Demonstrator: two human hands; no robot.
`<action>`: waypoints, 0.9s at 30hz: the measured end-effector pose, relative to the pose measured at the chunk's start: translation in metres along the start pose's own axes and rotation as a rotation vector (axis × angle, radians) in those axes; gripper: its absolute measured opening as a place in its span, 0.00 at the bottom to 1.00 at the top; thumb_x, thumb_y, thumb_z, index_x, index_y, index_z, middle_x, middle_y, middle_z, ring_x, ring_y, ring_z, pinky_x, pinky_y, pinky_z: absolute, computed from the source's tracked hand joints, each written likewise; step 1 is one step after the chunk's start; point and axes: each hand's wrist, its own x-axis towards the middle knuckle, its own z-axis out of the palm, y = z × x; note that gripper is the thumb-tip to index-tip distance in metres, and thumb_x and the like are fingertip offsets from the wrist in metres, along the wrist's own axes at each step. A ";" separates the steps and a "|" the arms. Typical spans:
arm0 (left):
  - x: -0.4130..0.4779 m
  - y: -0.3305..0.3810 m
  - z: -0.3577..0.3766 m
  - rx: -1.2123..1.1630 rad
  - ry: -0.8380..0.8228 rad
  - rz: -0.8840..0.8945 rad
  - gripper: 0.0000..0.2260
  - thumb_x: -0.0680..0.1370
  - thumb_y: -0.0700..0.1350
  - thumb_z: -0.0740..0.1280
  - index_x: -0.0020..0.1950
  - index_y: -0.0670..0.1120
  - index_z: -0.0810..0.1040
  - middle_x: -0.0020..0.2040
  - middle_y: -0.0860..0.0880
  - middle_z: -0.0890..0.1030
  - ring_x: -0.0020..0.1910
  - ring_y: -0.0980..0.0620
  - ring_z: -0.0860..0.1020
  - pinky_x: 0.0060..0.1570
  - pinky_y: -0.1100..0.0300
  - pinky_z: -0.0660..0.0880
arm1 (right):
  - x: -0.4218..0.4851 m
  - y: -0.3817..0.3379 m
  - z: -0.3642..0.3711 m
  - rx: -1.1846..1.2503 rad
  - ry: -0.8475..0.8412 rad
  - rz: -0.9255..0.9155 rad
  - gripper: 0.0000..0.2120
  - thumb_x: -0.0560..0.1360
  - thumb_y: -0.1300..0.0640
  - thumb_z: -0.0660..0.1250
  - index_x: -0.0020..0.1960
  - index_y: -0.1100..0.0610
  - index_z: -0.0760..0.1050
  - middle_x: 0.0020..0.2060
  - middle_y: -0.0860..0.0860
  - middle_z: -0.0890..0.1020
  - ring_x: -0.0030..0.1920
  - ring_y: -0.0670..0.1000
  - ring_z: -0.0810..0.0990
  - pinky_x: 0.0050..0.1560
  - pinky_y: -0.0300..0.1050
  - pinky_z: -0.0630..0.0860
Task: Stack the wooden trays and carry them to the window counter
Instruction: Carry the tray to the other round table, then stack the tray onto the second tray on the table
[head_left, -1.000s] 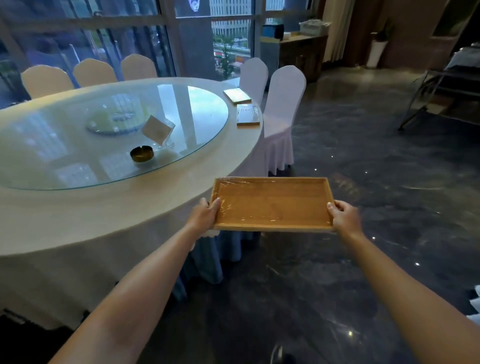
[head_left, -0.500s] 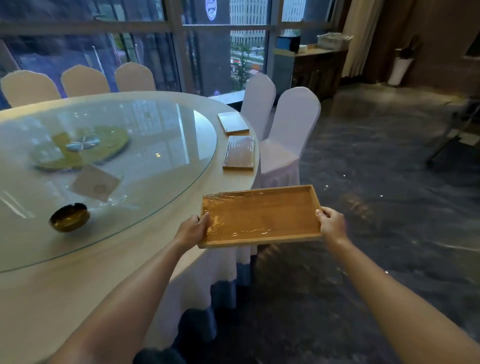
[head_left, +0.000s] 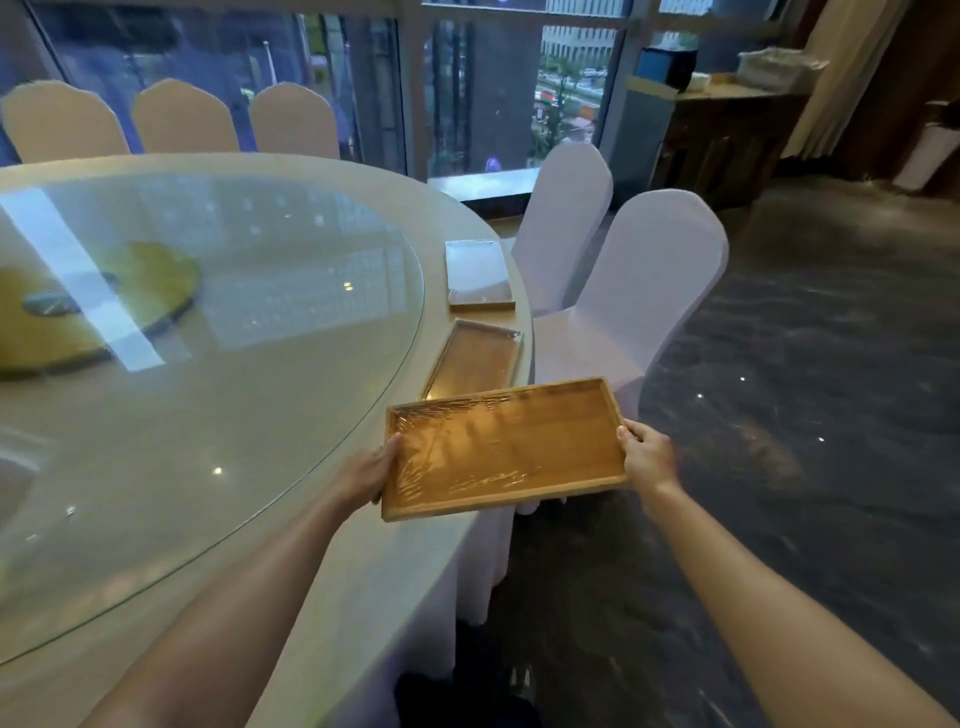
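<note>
Held tray (head_left: 506, 447): honey-amber wood, paler rim, clear film over it throwing white crinkle glints. Second tray (head_left: 478, 361) on the table: duller brown under the same film. Third tray (head_left: 480, 273): grey-white with glare, tan edge. Round table (head_left: 363, 545): cream; glass turntable (head_left: 208, 338) pale green-grey, mirroring window grids. Near chair covers (head_left: 649, 291): lilac-white. Far chair covers (head_left: 184, 122): beige. Floor (head_left: 805, 389): dark grey, marbled veining. Window counter (head_left: 727, 140): dark brown wood.
</note>
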 end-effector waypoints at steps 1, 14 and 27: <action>0.017 0.009 0.002 -0.014 0.016 -0.003 0.24 0.80 0.57 0.49 0.32 0.46 0.70 0.29 0.47 0.72 0.26 0.50 0.69 0.26 0.61 0.64 | 0.024 -0.005 0.005 0.006 -0.020 0.003 0.15 0.79 0.59 0.56 0.61 0.63 0.75 0.46 0.54 0.80 0.39 0.46 0.74 0.44 0.42 0.72; 0.101 0.028 0.035 0.048 0.336 -0.299 0.24 0.80 0.55 0.47 0.30 0.47 0.70 0.31 0.49 0.75 0.37 0.47 0.76 0.39 0.56 0.70 | 0.230 -0.040 0.099 -0.136 -0.526 -0.113 0.15 0.79 0.60 0.56 0.60 0.63 0.76 0.48 0.54 0.79 0.49 0.51 0.74 0.50 0.46 0.70; 0.108 0.065 0.117 0.060 0.657 -0.854 0.22 0.80 0.56 0.45 0.36 0.46 0.70 0.38 0.47 0.76 0.39 0.48 0.76 0.40 0.56 0.71 | 0.327 -0.060 0.185 -0.375 -1.143 -0.251 0.15 0.79 0.55 0.55 0.63 0.54 0.72 0.42 0.49 0.75 0.48 0.53 0.72 0.50 0.46 0.72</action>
